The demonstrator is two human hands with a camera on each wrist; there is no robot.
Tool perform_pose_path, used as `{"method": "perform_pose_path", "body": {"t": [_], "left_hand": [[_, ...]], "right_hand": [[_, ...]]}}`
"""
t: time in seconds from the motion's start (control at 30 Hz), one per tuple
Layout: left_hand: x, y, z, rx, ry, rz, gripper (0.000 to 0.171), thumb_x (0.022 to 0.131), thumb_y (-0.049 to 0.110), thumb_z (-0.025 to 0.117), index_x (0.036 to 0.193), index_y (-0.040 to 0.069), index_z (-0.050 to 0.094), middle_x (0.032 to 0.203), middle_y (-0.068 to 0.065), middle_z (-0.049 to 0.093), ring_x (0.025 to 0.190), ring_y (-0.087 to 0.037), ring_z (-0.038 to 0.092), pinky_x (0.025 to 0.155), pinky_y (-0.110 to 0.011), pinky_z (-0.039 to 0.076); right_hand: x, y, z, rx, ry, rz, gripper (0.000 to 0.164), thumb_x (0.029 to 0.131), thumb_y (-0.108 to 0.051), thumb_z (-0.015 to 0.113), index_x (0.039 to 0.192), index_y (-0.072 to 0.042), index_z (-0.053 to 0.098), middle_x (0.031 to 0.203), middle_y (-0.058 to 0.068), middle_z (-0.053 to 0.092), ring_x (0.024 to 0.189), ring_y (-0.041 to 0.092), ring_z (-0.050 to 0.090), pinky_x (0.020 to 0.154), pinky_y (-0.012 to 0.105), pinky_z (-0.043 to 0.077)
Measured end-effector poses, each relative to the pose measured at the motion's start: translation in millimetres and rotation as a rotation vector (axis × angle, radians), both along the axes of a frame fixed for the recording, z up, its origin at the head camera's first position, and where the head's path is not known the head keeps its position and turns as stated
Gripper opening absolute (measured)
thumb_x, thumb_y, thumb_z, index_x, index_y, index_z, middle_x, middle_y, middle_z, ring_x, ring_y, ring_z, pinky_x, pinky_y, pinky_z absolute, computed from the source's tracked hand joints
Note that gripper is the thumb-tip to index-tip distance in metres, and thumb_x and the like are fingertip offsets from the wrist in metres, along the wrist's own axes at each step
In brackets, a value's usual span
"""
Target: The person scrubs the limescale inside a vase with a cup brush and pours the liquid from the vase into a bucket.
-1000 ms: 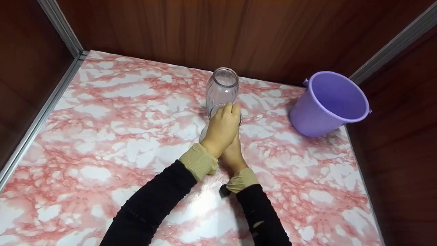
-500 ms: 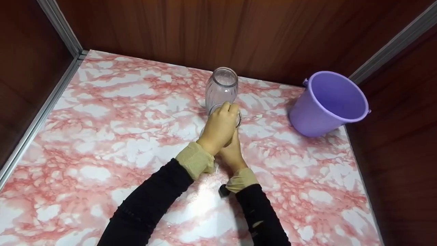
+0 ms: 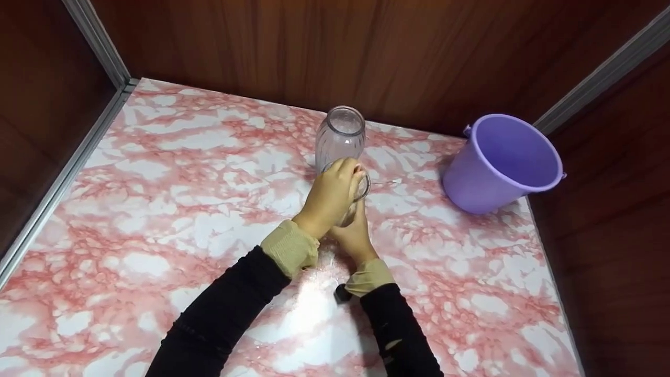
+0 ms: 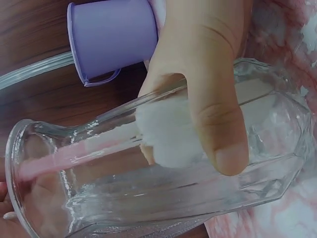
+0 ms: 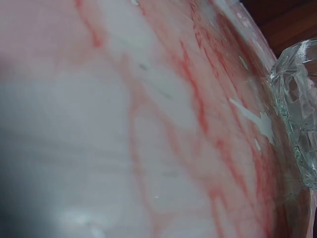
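Observation:
A clear faceted glass vase (image 4: 163,193) is tipped on its side in the left wrist view. My right hand (image 3: 356,235) grips its body, the thumb (image 4: 218,119) lying along the glass. Inside is a brush (image 4: 166,131) with a white sponge-like head and a pink handle running out to the mouth. My left hand (image 3: 325,196) holds the handle at the mouth, fingers curled; in the left wrist view only its fingertips show at the lower left. In the right wrist view only an edge of faceted glass (image 5: 299,119) appears, with no fingers visible.
Another clear glass vase (image 3: 340,144) stands upright just beyond my hands. A purple bucket (image 3: 471,180) stands at the right near the back wall. A small white scrap (image 3: 397,180) lies on the pink marbled surface (image 3: 209,183). Dark wood-look panels enclose the sides.
My left hand has shifted slightly left at the mouth of the held vase, uncovering more of its rim. The right hand stays almost in place; the standing vase and bucket have not moved.

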State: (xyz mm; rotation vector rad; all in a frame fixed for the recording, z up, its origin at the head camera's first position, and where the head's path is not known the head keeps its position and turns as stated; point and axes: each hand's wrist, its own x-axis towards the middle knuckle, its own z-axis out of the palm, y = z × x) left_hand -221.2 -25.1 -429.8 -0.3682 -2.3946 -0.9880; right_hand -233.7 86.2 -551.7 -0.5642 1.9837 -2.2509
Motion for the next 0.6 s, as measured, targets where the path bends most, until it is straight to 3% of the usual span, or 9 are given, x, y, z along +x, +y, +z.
{"method": "perform_pose_path", "body": {"t": [0.23,0.4,0.6], "left_hand": [[-0.4,-7.8,2.8,0.131,-0.003,-0.012,0.019,0.099,0.020,0.055,0.097,0.003,0.063,0.091,-0.009,0.065,0.085,-0.022,0.065,0.079,-0.029,0.053],[1.0,-15.6,11.8,0.134,0.072,0.002,0.019,0.099,0.020,0.055,0.099,0.003,0.063,0.095,-0.008,0.065,0.089,-0.022,0.065,0.080,-0.029,0.053],[5.3,-20.8,24.4,0.087,0.165,-0.007,0.022,0.100,0.021,0.052,0.102,0.002,0.064,0.098,-0.007,0.064,0.087,-0.020,0.065,0.080,-0.029,0.054]], "right_hand": [[2.6,2.0,4.3,0.188,0.024,-0.085,0.110,0.067,0.004,0.081,0.153,-0.011,0.014,0.144,0.016,0.039,0.104,0.025,0.056,0.090,0.037,0.050],[4.1,2.3,7.4,0.226,0.004,-0.108,0.105,0.068,-0.001,0.083,0.151,-0.010,0.019,0.132,0.017,0.049,0.102,0.026,0.056,0.091,0.038,0.049],[5.9,0.9,9.9,0.280,-0.007,-0.135,0.111,0.067,-0.011,0.088,0.152,-0.011,0.016,0.143,0.014,0.041,0.122,0.026,0.047,0.106,0.035,0.036]]}}
